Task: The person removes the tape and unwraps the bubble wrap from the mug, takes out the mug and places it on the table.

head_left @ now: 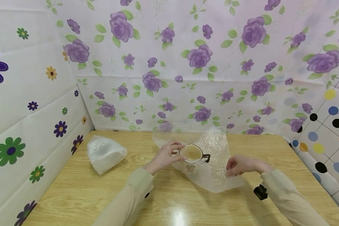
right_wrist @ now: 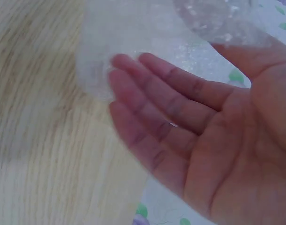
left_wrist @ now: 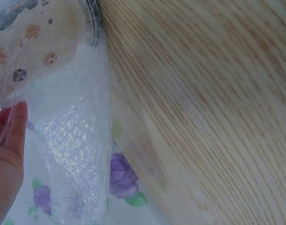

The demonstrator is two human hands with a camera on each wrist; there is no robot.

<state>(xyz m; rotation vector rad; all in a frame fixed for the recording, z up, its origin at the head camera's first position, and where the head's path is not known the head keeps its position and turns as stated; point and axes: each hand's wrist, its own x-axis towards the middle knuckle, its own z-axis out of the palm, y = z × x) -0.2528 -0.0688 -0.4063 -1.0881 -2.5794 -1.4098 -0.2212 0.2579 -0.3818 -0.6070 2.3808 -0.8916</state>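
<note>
A mug (head_left: 191, 153) with a cream inside, a dark rim and a brown handle stands upright on a sheet of clear bubble wrap (head_left: 214, 146). My left hand (head_left: 167, 154) grips the mug from its left side, thumb and fingers spread around the wall. In the left wrist view, printed mug wall (left_wrist: 37, 49) shows through the wrap, with fingers against its edge. My right hand (head_left: 241, 165) is at the right edge of the sheet. The right wrist view has its fingers (right_wrist: 166, 108) loosely extended beside the wrap; whether they touch it is unclear.
A bundle in bubble wrap (head_left: 105, 154) lies at the left of the wooden table (head_left: 82, 194). Flowered cloth (head_left: 164, 103) hangs along the back edge, and patterned sheets enclose both sides. A small black device (head_left: 260, 192) is by the right wrist.
</note>
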